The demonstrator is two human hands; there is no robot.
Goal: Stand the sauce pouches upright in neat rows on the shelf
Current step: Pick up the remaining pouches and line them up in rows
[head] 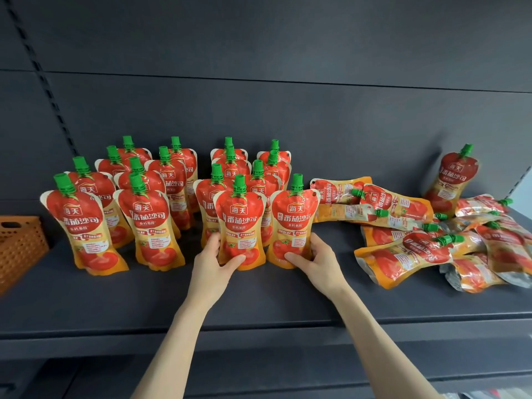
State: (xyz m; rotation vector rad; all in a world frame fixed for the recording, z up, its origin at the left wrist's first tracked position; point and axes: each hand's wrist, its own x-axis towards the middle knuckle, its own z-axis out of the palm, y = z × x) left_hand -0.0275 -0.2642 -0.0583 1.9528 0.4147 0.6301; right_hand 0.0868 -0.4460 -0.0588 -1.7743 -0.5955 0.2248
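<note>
Several red and orange sauce pouches with green caps stand upright in rows on the dark shelf (259, 300). My left hand (214, 262) grips the base of one front pouch (240, 223), thumb across its front. My right hand (312, 259) grips the base of the neighbouring front pouch (295, 226). Both pouches stand upright, side by side, at the front of the middle rows. To the right, a heap of pouches (426, 240) lies flat. One single pouch (453, 180) stands leaning against the back wall at the far right.
An orange perforated basket (20, 246) sits at the shelf's left edge. The dark back panel (288, 110) rises behind the rows. Bare shelf surface stretches in front of the pouches up to the front lip (259, 338).
</note>
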